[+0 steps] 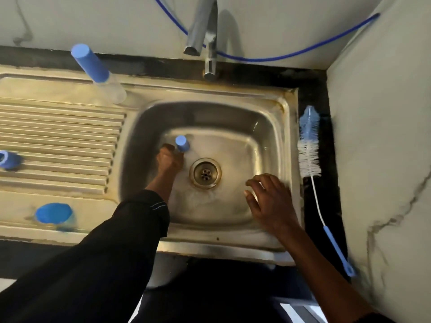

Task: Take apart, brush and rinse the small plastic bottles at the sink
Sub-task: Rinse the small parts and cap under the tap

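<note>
Left sleeve (98,264): dark, reached from near-left of the drain (205,174) toward it.

Right hand (268,199): near-right of the drain, over the basin (268,141); palm down, fingers spread and nearly straight, nothing in it.

Blue lid (53,213): far to the near-left of the drain, on the flat steel; blurred, its make unclear.

Left hand (169,158): just left of the drain, down in the basin; fingers bent at the foot of the small bottle (182,143) and touching it. Blur hid whether they gripped it.

Small bottle: task item, just far-left of the drain on the basin floor. Stood upright, long axis vertical, blue cap up toward the camera; clear body mostly hidden under the cap.

Basin: steel, wet sheen round the drain. It held only the small bottle and the left hand.

Brush (310,145): right of the drain, on the dark counter (326,94) outside the sink rim. Long axis ran near to far, white and blue bristles at the far end, blue handle at the near end.

Blue piece (9,159): far left of the drain, on the ribbed drainboard (58,136); cut by the frame edge.

Tall bottle (98,71): far-left of the drain, on the rim; upright, blue cap up, clear body below.

Tap (203,26): beyond the drain, spout over the basin.

Blue hose (279,58): beyond the drain, along the pale veined wall (384,113).
</note>
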